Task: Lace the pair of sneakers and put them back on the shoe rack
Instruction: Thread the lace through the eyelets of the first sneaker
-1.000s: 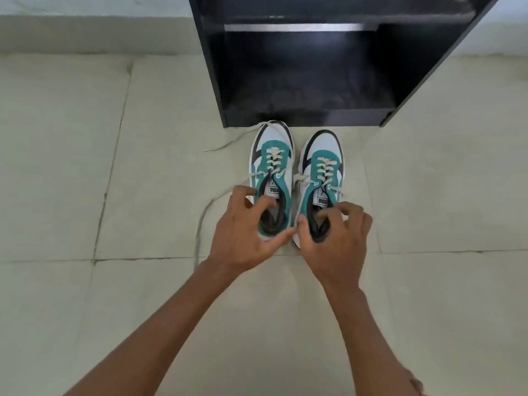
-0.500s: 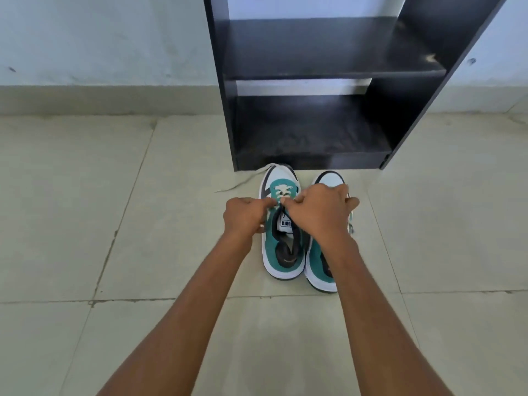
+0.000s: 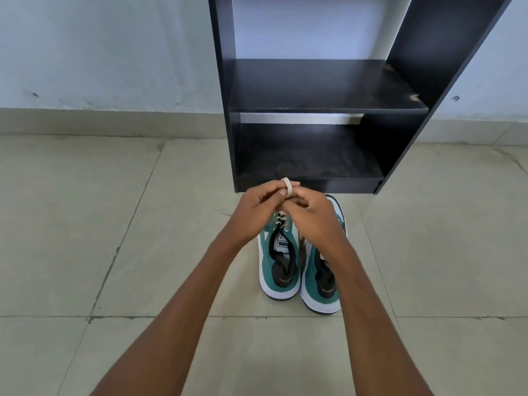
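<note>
Two teal and white sneakers stand side by side on the floor tiles, heels toward me: the left sneaker (image 3: 278, 261) and the right sneaker (image 3: 321, 278). Both hands meet above the left sneaker's front. My left hand (image 3: 258, 211) and my right hand (image 3: 313, 215) pinch its white lace (image 3: 287, 187), which forms a small loop over my fingertips. A loose lace end (image 3: 221, 210) lies on the tile to the left. The black shoe rack (image 3: 320, 90) stands just beyond the sneakers, both shelves bare. My hands hide the sneakers' toes.
The rack stands against a pale wall (image 3: 100, 52) with a tiled skirting. Beige floor tiles (image 3: 85, 238) spread to the left, right and toward me.
My hands moved from the sneakers' openings forward to the left sneaker's lace and lifted it into a loop. The camera tilted up, showing more of the rack.
</note>
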